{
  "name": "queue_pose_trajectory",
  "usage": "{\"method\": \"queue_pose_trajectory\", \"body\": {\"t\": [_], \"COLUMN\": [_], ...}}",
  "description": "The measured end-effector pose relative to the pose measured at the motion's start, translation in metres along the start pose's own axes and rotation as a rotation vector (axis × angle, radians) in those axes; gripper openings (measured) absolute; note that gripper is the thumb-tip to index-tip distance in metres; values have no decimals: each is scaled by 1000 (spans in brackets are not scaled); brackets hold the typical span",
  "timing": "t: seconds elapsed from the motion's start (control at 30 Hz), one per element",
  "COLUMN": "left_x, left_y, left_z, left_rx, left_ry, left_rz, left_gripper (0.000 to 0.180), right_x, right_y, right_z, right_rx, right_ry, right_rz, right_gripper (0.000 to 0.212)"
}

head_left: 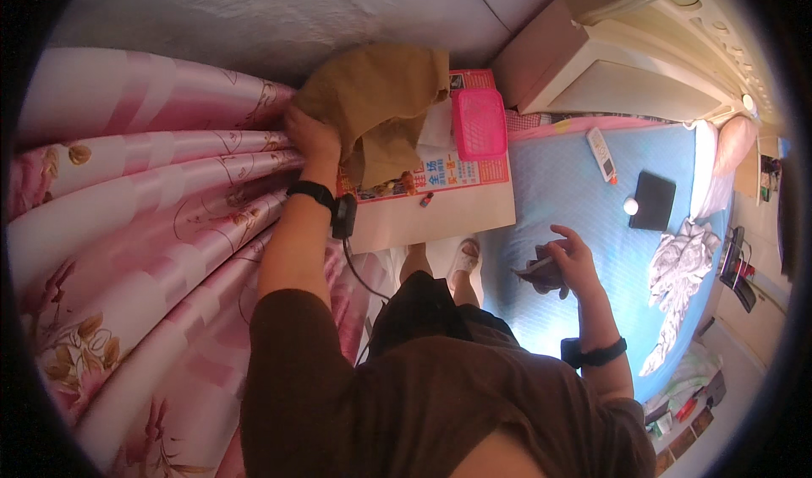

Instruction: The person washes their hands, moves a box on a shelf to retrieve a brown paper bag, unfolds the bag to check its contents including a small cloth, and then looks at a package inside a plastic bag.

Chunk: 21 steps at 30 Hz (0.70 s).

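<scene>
A tan cloth item [385, 97] stands in stiff folds over the far left part of a small table, close to the pink curtain. At its left edge my left hand [315, 142] is closed on it; part of the fingers is hidden. Over the near side of the bed, my right hand [573, 262] pinches a crumpled dark grey cloth [543, 271], which hangs below the fingers. The tan item covers part of a red printed sheet [491, 172] on the tabletop. A pink plastic basket [480, 124] sits on that sheet.
The pink flowered curtain [152, 173] fills the left side. The table's front edge [431, 237] is before my legs. On the blue bed [541, 182] lie a white remote-like device [602, 154], a black flat object [654, 200] and a grey patterned cloth [681, 258].
</scene>
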<state>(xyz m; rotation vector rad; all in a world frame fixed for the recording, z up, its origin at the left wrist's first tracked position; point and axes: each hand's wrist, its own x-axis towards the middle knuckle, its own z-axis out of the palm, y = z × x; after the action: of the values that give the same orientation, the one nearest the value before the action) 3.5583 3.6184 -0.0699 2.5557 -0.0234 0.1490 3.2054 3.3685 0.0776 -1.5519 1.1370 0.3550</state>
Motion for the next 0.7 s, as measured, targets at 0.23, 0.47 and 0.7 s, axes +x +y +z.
{"method": "queue_pose_trajectory", "body": {"t": [0.23, 0.47, 0.7], "left_x": [-13, 12, 16], "left_y": [94, 36, 35], "left_z": [-10, 70, 65], "left_rx": [300, 803, 869], "left_ry": [-348, -936, -800], "left_rz": [680, 618, 789], "left_gripper": [76, 81, 79], "right_x": [15, 19, 20], "right_y": [-4, -10, 0], "right_z": [9, 12, 6], "right_rx": [-37, -160, -141], "right_ry": [-50, -78, -30], "right_rz": [18, 155, 153], "right_gripper": [34, 32, 32]}}
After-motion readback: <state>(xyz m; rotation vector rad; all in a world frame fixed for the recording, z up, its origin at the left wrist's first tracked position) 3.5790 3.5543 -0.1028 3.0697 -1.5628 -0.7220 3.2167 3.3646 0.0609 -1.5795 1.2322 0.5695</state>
